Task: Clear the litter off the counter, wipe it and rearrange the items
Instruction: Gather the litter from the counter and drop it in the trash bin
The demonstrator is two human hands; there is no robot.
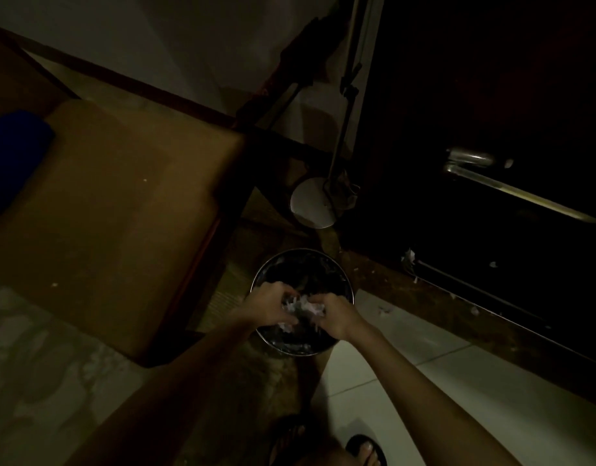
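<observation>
Your sandalled foot (365,450) stands on the pale floor tiles (424,364) at the bottom edge. Above it, your left hand (269,306) and right hand (333,316) meet over the round, dark, metal-rimmed bin (340,274), both with fingers curled around a crumpled wad of white paper litter (301,306) held between them just above the bin's opening. Left of the bin sits the brown worktop (122,213), with a blue object (14,156) at its far left edge.

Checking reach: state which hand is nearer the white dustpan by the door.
Right. The right hand lies almost directly below the white dustpan; the left hand sits farther left.
</observation>
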